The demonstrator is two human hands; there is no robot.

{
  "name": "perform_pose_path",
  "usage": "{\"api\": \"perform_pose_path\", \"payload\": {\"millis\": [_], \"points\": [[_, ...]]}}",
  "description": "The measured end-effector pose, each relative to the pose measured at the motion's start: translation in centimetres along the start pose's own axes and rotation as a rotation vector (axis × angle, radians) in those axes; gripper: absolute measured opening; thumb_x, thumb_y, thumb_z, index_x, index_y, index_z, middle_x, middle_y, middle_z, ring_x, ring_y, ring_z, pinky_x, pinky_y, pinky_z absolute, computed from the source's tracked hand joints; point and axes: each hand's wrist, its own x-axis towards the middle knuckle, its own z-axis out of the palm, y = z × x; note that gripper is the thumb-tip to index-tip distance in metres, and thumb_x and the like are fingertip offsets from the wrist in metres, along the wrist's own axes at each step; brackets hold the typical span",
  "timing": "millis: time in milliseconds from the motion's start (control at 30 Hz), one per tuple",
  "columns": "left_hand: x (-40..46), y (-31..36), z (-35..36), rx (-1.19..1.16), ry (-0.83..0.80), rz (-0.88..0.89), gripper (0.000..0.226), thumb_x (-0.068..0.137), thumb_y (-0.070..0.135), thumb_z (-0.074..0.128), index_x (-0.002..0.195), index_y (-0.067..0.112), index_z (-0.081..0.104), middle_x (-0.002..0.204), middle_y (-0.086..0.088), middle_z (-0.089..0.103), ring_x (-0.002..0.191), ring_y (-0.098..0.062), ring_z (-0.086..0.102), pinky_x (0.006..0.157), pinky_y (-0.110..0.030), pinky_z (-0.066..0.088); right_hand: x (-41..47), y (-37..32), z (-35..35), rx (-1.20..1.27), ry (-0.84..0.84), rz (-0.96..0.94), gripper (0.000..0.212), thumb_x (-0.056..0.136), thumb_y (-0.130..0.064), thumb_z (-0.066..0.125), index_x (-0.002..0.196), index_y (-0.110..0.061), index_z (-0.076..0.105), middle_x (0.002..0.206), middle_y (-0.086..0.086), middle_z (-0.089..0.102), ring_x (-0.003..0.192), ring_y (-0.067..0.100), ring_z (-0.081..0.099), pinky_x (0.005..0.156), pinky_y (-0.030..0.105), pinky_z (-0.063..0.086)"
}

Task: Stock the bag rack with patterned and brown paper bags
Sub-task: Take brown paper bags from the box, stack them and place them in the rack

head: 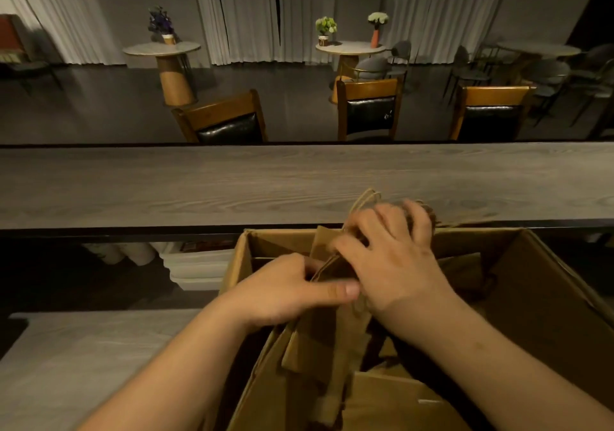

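An open cardboard box (545,304) stands in front of me, below the counter edge, with several folded brown paper bags (319,341) standing in it. My left hand (285,289) pinches the top edge of the bags, thumb pointing right across them. My right hand (392,248) curls over the bag tops and grips them near their twisted paper handles (367,198), which stick up above the box. No patterned bag and no bag rack shows.
A long grey wood-grain counter (232,181) runs across right behind the box. A lower grey surface (83,357) lies at the near left. White containers (196,268) sit on a shelf under the counter. Chairs (368,111) and round tables (162,48) stand beyond.
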Motion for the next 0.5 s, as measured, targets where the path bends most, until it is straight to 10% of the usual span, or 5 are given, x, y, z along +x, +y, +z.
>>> {"api": "perform_pose_path", "payload": {"millis": [100, 267, 400, 500], "points": [[-0.1, -0.6, 0.0, -0.09, 0.086, 0.001, 0.019, 0.092, 0.029, 0.075, 0.111, 0.032, 0.073, 0.102, 0.005, 0.079, 0.096, -0.012, 0.075, 0.098, -0.045, 0.058, -0.1, -0.2, 0.3, 0.038, 0.168, 0.186, 0.105, 0.048, -0.043, 0.099, 0.14, -0.031, 0.052, 0.151, 0.018, 0.039, 0.141, 0.043, 0.03, 0.116, 0.064, 0.016], [0.0, -0.6, -0.6, -0.519, 0.297, 0.168, 0.11, 0.091, 0.004, 0.074, 0.154, 0.063, 0.007, 0.135, 0.014, 0.064, 0.116, -0.011, 0.069, 0.101, -0.041, 0.054, 0.3, 2.1, -0.7, 0.738, 0.247, 0.734, 0.111, 0.074, -0.046, 0.089, 0.156, -0.036, 0.014, 0.153, 0.002, 0.03, 0.143, 0.028, 0.035, 0.116, 0.052, 0.037], [0.2, -0.2, -0.5, -0.567, 0.363, 0.157, 0.107, 0.093, 0.009, 0.071, 0.154, 0.06, 0.0, 0.145, 0.008, 0.055, 0.122, -0.013, 0.063, 0.107, -0.042, 0.051, 0.3, 1.3, -0.2, 1.206, -0.168, 0.643, 0.072, 0.088, -0.038, 0.079, 0.145, -0.041, 0.035, 0.124, -0.017, 0.062, 0.114, 0.007, 0.063, 0.094, 0.032, 0.053], [0.3, 0.1, 0.3, -0.099, 0.505, 0.086, 0.105, 0.086, 0.038, 0.08, 0.152, 0.057, 0.001, 0.153, 0.018, 0.029, 0.139, -0.006, 0.036, 0.114, -0.036, 0.038, 0.3, 0.4, 0.5, 1.085, -0.035, 0.488, 0.038, 0.095, -0.027, 0.074, 0.112, -0.052, 0.051, 0.104, -0.026, 0.071, 0.096, -0.013, 0.066, 0.076, 0.011, 0.055]]}}
